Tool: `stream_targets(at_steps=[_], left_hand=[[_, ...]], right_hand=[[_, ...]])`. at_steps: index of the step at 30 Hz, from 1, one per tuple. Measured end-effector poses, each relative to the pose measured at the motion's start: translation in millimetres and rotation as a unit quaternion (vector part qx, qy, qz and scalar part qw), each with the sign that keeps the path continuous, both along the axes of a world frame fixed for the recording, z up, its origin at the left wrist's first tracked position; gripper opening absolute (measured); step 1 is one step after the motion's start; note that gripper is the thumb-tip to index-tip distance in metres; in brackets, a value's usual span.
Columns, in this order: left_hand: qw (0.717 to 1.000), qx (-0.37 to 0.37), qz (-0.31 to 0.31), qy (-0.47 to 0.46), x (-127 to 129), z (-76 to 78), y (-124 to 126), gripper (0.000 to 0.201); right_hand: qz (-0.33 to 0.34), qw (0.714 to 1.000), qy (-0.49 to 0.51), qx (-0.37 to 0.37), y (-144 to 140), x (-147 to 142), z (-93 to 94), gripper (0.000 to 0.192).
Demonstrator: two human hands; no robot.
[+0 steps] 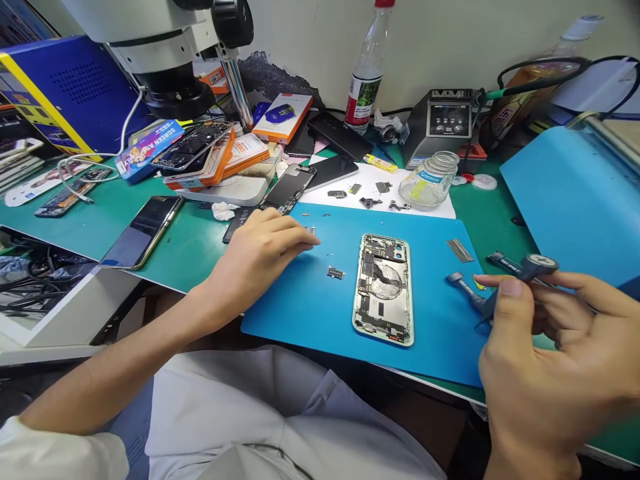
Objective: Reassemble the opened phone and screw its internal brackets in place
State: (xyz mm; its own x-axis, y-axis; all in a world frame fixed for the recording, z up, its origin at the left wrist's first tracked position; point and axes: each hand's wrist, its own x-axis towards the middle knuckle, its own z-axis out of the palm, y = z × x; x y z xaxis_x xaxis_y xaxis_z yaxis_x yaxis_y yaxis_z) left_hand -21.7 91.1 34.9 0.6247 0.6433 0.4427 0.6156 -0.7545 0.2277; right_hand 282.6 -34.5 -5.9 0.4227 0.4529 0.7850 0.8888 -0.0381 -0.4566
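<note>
Phone housing (370,308) on the work mat (300,303), small metal part (335,273) to its left
Behind it, slightly right, there's a glass jar (425,190); a bottle (364,93) farther back, the microscope (177,93) off left.

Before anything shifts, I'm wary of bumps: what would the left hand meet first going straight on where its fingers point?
Probably the opened phone, near its upper left edge. The left hand might brush tiny bits on the blue mat beforehand; its height is unclear.
</note>
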Motion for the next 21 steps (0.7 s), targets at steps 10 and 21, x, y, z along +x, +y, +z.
stream_targets(at_steps=[10,21], left_hand=[[0.999,-0.013,-0.008,0.05,-6,-13.5,-3,0.042],[0.997,0.01,-0.035,0.065,18,-15.8,-28,0.027]], right_hand=[[0.023,1.0,0.003,0.001,0,2,-2.1,0.039],[0.017,0.999,-0.015,-0.047,-2,-2,-0.7,0.037]])
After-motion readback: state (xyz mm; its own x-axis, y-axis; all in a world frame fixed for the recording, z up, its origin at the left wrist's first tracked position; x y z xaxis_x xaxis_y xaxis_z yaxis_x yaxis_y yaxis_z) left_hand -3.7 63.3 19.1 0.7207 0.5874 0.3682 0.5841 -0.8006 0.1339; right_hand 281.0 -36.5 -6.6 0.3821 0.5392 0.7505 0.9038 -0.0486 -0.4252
